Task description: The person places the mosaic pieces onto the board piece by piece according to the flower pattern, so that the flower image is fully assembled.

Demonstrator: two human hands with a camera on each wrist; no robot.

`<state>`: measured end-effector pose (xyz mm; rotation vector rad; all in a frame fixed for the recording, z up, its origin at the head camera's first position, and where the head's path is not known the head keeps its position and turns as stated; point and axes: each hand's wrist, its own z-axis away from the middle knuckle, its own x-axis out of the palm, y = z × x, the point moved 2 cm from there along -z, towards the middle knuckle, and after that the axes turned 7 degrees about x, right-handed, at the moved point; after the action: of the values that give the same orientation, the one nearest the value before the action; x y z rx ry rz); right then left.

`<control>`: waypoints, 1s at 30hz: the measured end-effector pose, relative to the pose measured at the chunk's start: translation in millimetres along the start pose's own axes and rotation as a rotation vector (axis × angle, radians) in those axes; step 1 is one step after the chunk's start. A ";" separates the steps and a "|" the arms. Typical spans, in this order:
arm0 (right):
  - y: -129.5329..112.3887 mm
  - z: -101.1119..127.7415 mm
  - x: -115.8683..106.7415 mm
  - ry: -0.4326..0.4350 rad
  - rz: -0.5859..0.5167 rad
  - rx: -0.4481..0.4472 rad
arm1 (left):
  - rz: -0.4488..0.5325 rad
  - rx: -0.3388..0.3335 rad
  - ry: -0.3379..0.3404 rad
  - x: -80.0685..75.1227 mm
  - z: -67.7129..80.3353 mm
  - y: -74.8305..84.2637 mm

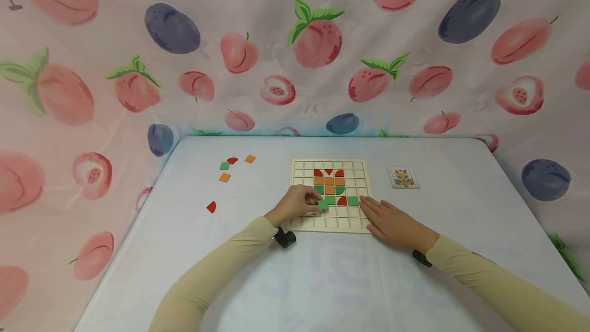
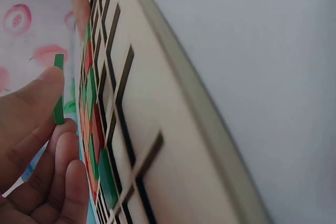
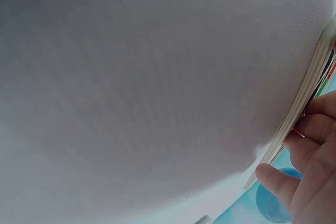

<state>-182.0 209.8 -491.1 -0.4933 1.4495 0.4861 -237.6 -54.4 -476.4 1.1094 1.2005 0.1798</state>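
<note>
The left hand [image 1: 297,204] has a pinching grip on a thin, flat green square tile [image 1: 323,204], thumb and fingertips [image 2: 42,90] closed on its edges, holding it just above the wooden grid board [image 1: 301,168] near the coloured pattern. The board is pale, flat and ruled into square cells. The right hand [image 1: 392,224] lies flat, fingers straight, pressing on the board's near right corner on the white counter [image 1: 451,204].

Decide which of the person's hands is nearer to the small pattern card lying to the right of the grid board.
Right. The right hand rests flat at the board's right edge, below-left of the pattern card; the left hand pinches a green tile across the board.
</note>
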 end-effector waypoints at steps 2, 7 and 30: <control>0.0 0.0 -0.3 0.010 0.003 -0.006 | -0.011 0.015 -0.011 3.7 -2.1 0.8; -0.8 -0.5 -1.2 0.026 0.011 -0.016 | -0.036 0.023 -0.016 11.0 -5.6 4.1; -0.8 -0.7 -1.3 0.010 0.024 -0.003 | -0.114 -0.030 -0.046 20.0 -11.4 9.2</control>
<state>-182.2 208.7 -489.8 -0.4821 1.4656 0.5059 -234.7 -30.4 -481.7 1.0106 1.2130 0.0839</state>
